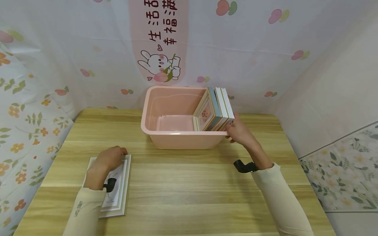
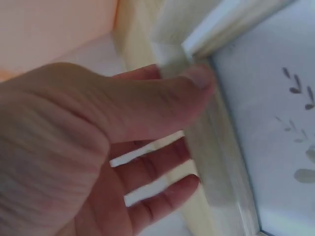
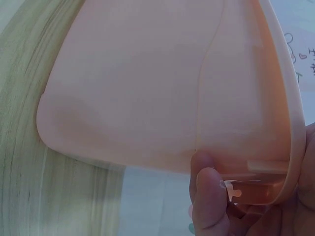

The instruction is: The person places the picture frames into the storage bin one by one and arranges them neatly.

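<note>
On the left of the table, my left hand (image 1: 110,159) is over the upper part of a picture frame (image 1: 116,193) with pale borders. In the left wrist view the thumb presses on the frame's light wooden edge (image 2: 211,147), while the other fingers (image 2: 162,201) reach its outer side. My right hand (image 1: 239,131) grips the rim of a pink plastic bin (image 1: 186,141) at its near right corner. Several framed pictures (image 1: 217,108) stand tilted together inside the bin's right end. The right wrist view shows curled fingers (image 3: 210,196) beneath the bin's rim (image 3: 295,123).
The wooden table (image 1: 177,193) stretches in front of the bin. Behind it hangs a white curtain (image 1: 103,49) with fruit prints and a rabbit drawing. A flowered cloth (image 1: 26,131) borders the left side, and a pale wall panel (image 1: 333,98) the right.
</note>
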A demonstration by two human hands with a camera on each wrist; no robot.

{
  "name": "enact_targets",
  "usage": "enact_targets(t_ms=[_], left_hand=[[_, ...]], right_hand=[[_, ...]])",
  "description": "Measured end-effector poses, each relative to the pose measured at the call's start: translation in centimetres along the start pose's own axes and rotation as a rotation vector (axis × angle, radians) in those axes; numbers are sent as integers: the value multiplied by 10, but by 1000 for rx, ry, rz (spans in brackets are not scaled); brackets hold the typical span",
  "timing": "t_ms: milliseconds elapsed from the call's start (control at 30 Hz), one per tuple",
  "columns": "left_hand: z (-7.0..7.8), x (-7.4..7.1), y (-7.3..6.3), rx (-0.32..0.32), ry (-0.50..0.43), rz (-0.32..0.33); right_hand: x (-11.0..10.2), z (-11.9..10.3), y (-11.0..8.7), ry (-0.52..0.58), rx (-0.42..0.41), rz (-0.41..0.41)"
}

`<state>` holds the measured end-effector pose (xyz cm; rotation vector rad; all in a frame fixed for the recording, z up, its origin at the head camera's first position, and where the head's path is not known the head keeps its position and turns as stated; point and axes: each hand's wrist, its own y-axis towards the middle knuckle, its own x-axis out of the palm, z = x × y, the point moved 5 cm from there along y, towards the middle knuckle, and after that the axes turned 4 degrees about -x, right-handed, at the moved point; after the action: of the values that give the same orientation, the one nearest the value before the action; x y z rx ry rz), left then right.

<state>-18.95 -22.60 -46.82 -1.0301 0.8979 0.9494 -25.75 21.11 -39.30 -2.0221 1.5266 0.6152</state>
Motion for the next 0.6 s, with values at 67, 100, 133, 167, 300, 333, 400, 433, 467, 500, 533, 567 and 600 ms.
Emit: enact_targets(t_ms=[67,100,133,167,300,333,400,433,467,500,533,567,600], left_hand=[[-3,1,2,-2,-10,10],[-4,1,2,-5,-13,11],[-4,1,2,-3,-12,11],[-4,1,2,-2,-8,8],[-4,1,-1,-5,16,-6],[-4,2,-1,-5,22,-6],[-3,2,-2,-12,22,-4],[-3,3,-2,-14,20,2],[-3,3,-2,-15,18,5],[-3,3,-2,-15,18,8],[-3,4,-2,-13,17,12],[-3,4,-3,-14,14,16],[-4,4,-3,-16,13,19]], right_hand=[[1,-1,0,-1,3,1],[1,-1,0,-1,5,1],[1,-1,0,-3,4,2],[1,-2,-1,-7,3,3],[1,-1,-1,-15,11,1],[2,-1,-1,-13,12,-1],[2,-1,-1,-9,10,-3],[2,-1,-1,-6,10,-3],[1,-1,-1,-5,7,-2],[1,-1,-1,-3,4,-2],[1,-1,-1,-4,-1,-2],[1,-1,-1,-5,-5,0],[1,-1,-1,-6,-5,1]])
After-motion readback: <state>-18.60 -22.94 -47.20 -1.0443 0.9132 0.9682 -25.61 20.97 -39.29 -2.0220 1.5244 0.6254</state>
